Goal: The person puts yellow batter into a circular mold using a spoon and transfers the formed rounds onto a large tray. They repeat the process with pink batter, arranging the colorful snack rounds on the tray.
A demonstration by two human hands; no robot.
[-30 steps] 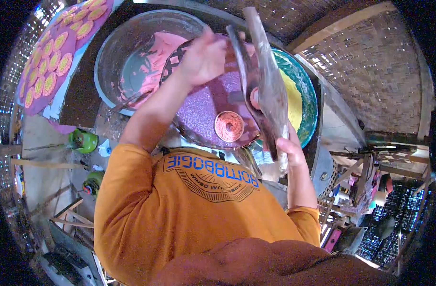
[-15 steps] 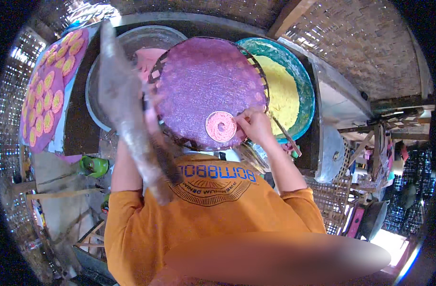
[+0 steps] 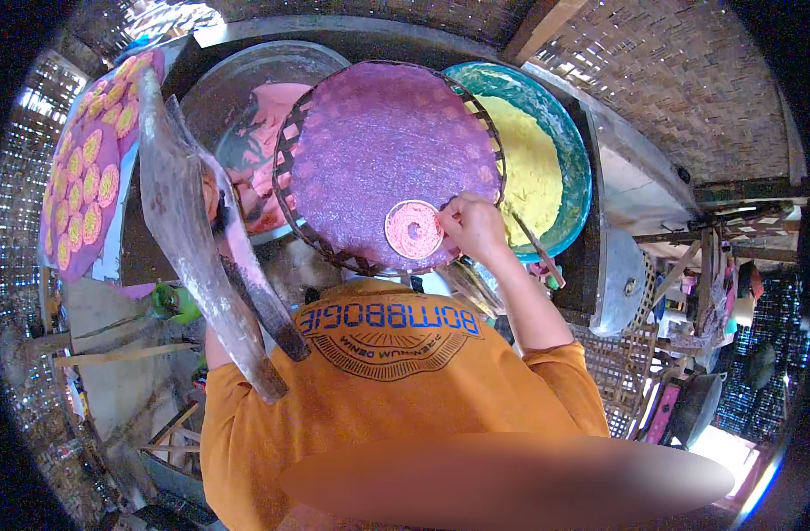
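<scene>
My left hand point(image 3: 212, 195), partly hidden, is closed on a worn wooden hand press point(image 3: 182, 217) made of two long lever-like pieces. The press slants over the left bowl's edge and my left forearm, its lower ends parted. With finger and thumb, my right hand point(image 3: 476, 228) pinches the rim of a round ring mould point(image 3: 389, 232). Pink dough strands point(image 3: 419, 215) lie coiled inside the ring around a small centre hole. Mould and dough rest near the front edge of a round woven tray lined with a purple sheet point(image 3: 383, 146).
A grey basin point(image 3: 250, 66) with pink dough point(image 3: 277, 111) stands left of the tray. At right, a teal basin point(image 3: 582, 168) holds yellow dough point(image 3: 524, 164), with a stick point(image 3: 538, 248) near its edge. Far left, pink-and-yellow rounds point(image 3: 91, 181) cover another purple sheet.
The wooden press, blurred before, has swung left, and its two pieces now show apart. My right hand still pinches the mould in nearly the same place.
</scene>
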